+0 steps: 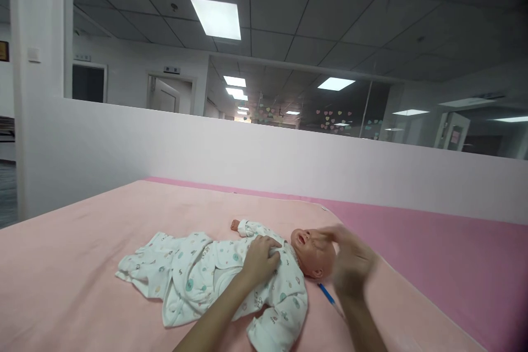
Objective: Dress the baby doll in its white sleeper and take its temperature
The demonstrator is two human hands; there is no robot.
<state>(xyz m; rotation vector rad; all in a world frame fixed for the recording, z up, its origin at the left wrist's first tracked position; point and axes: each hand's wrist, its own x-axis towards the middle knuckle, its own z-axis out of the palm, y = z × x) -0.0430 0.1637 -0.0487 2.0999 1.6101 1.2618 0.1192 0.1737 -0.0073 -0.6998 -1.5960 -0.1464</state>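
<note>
Doll [225,261] with a smooth, bald, reddish-brown head [309,256] and open mouth, lying on its back across a pale peach-pink cloth sheet [82,242], head toward the right, lower end toward the left. Dressed in a loose white fabric outfit [185,275] printed with small green and tan figures, lower part spread out and creased. Far sleeve stretched outward, with a small reddish-brown doll hand [235,225] at the cuff; near sleeve bent, reaching toward the bottom edge. On the doll's upper chest, close to the collar, left hand [262,258], palm down, fingers lightly curved, forearm crossing over the outfit; cannot tell about any pinch of fabric between thumb and fingers. At the doll's forehead, right hand [355,264], blurred, fingers bent toward the brow; cannot tell whether touching or just above, nor whether closed on anything. Just beside the head, near the right wrist, a slim blue-and-whitish stick [327,293], lying slantwise on the sheet. To the right, a deeper pink surface [445,253]; behind, a low white wall [247,146] beneath glass with small heart-shaped stickers [330,118].
</note>
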